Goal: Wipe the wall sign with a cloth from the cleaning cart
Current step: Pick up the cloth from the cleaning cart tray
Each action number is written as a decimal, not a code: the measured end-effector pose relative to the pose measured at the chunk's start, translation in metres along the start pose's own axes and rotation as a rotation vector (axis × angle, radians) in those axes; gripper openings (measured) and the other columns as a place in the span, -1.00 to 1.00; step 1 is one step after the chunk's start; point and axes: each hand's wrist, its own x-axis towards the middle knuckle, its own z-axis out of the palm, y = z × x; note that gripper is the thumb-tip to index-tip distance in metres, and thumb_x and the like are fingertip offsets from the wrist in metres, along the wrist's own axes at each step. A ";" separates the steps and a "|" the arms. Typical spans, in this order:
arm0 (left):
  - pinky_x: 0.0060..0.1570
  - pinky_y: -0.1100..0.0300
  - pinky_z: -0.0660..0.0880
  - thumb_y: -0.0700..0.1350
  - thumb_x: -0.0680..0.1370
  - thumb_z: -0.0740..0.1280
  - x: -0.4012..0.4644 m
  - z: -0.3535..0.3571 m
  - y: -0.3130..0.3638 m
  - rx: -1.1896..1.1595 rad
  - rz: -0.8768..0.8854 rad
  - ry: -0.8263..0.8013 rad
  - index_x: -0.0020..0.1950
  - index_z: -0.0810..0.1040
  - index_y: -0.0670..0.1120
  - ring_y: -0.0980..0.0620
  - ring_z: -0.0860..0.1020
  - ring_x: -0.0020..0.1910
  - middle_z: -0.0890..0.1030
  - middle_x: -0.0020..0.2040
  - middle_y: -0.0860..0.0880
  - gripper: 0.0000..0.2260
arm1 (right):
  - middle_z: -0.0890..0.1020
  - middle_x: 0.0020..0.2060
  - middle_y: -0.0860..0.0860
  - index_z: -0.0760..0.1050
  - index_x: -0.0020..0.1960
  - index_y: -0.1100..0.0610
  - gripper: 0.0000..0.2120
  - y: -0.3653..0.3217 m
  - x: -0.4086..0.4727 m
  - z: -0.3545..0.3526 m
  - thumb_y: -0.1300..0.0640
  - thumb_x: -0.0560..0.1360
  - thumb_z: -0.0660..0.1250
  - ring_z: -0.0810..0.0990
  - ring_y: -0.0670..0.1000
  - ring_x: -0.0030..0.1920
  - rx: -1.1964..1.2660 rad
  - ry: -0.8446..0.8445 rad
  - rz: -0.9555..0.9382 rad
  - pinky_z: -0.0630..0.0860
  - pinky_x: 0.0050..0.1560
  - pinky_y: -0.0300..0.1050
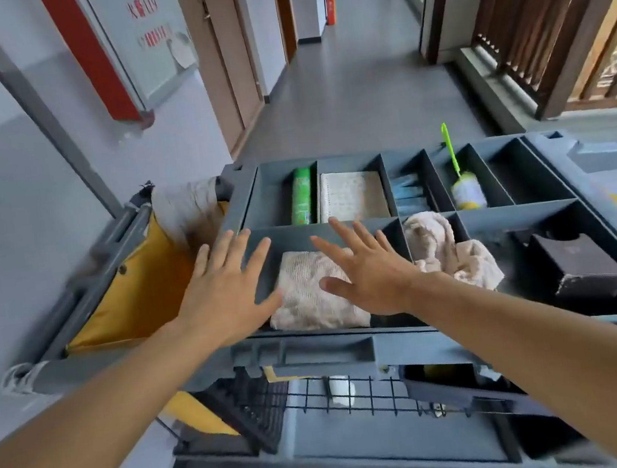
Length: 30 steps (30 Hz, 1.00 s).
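Both hands are out over the cleaning cart (pixel 355 350), fingers spread flat and holding nothing. The left hand (pixel 223 285) hovers at the tray's left edge; the right hand (pixel 367 269) is above the folded cloth (pixel 308 297) in the near-left compartment. The wall sign (pixel 148 38) hangs up to the left.

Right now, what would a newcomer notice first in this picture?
Two open hands, left hand and right hand, spread over the grey cleaning cart. A folded beige cloth lies in the near compartment under them. A red-edged wall sign hangs at upper left.
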 end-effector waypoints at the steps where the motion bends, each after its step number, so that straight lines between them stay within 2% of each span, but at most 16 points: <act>1: 0.57 -0.19 -0.09 0.43 0.49 -0.17 0.005 0.009 0.000 -0.012 0.003 -0.031 0.62 -0.18 0.07 -0.08 -0.20 0.62 -0.11 0.66 -0.06 -0.21 | -0.24 0.60 -0.02 -0.17 0.59 -0.23 -0.36 0.000 0.003 0.007 -0.31 0.61 0.01 -0.27 0.19 0.58 -0.014 -0.025 -0.006 -0.17 0.53 0.34; 5: 0.59 -0.09 -0.10 0.34 0.58 -0.01 0.023 0.040 0.000 -0.088 0.038 -0.052 0.63 0.02 -0.02 -0.06 -0.11 0.63 0.00 0.65 -0.09 -0.29 | -0.15 0.61 -0.04 -0.08 0.58 -0.24 -0.42 0.002 0.022 0.031 -0.24 0.64 0.06 -0.20 0.20 0.59 -0.022 -0.089 0.009 -0.13 0.53 0.31; 9: 0.55 0.01 0.06 0.22 0.62 0.11 0.039 0.062 -0.002 -0.195 0.055 -0.070 0.54 0.27 -0.14 -0.11 0.09 0.60 0.20 0.60 -0.16 -0.39 | 0.03 0.61 -0.01 0.08 0.58 -0.20 -0.46 0.002 0.042 0.049 -0.15 0.64 0.15 0.00 0.18 0.58 -0.047 -0.109 -0.022 0.08 0.52 0.27; 12: 0.54 0.01 0.10 0.16 0.61 0.15 0.047 0.074 -0.005 -0.234 0.056 -0.065 0.51 0.31 -0.14 -0.12 0.12 0.59 0.24 0.58 -0.17 -0.44 | 0.12 0.57 0.00 0.13 0.55 -0.22 -0.45 -0.002 0.049 0.057 -0.14 0.61 0.21 0.13 0.19 0.53 -0.051 -0.135 -0.004 0.21 0.47 0.26; 18: 0.53 0.01 0.13 0.11 0.59 0.19 0.059 0.086 -0.010 -0.237 0.092 -0.044 0.46 0.35 -0.16 -0.14 0.16 0.57 0.28 0.55 -0.19 -0.48 | 0.19 0.53 -0.05 0.18 0.49 -0.33 -0.50 -0.007 0.064 0.060 -0.20 0.57 0.20 0.20 0.22 0.46 -0.118 -0.206 0.050 0.28 0.38 0.26; 23: 0.52 -0.03 0.18 0.09 0.59 0.19 0.065 0.087 -0.012 -0.226 0.122 -0.026 0.44 0.39 -0.17 -0.16 0.21 0.55 0.32 0.53 -0.21 -0.50 | 0.27 0.47 -0.02 0.25 0.48 -0.25 -0.51 -0.014 0.062 0.064 -0.14 0.56 0.20 0.27 0.25 0.39 -0.171 -0.165 0.058 0.36 0.31 0.22; 30: 0.50 -0.03 0.20 0.06 0.58 0.21 0.065 0.086 -0.014 -0.215 0.148 0.015 0.39 0.45 -0.18 -0.17 0.29 0.51 0.39 0.48 -0.21 -0.53 | 0.33 0.42 -0.02 0.32 0.47 -0.20 -0.58 -0.015 0.058 0.069 -0.11 0.62 0.11 0.33 0.25 0.32 -0.189 -0.102 0.034 0.37 0.32 0.17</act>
